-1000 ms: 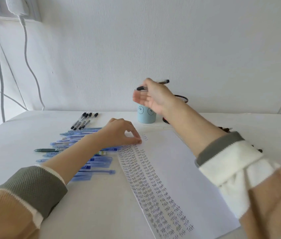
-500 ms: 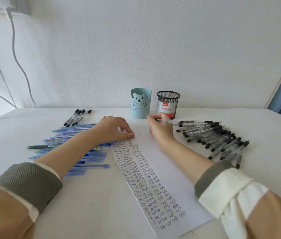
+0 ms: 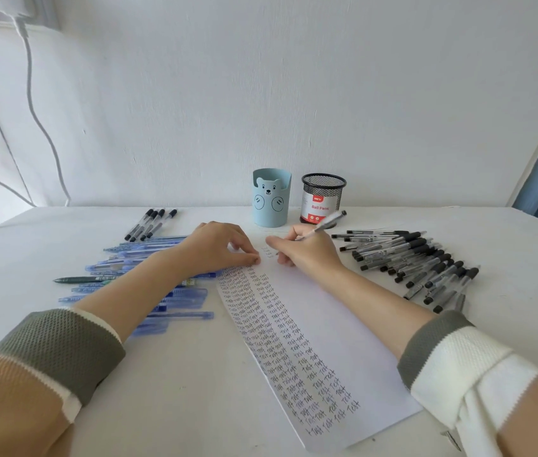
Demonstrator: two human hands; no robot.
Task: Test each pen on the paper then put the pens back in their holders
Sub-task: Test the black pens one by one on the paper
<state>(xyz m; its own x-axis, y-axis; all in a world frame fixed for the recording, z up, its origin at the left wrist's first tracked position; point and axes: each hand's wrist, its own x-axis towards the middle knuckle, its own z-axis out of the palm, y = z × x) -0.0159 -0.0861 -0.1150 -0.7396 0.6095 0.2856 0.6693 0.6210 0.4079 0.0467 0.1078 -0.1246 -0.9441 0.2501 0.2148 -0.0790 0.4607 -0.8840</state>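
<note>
**Pen poised at the paper's top**

The right hand pinches a pen near its tip, with the cap end pointing to 2 o'clock. The left hand grips nothing; its fingertips pin the paper. The pen looks light, stiff and smooth, so it is best held low on the barrel.

The mesh pen holder carries a label reading "Ball Pens"; its small red logo is too blurred to read. The paper bears columns of handwritten "Test".

right hand grips pen, tip at paper | left hand presses paper
</note>
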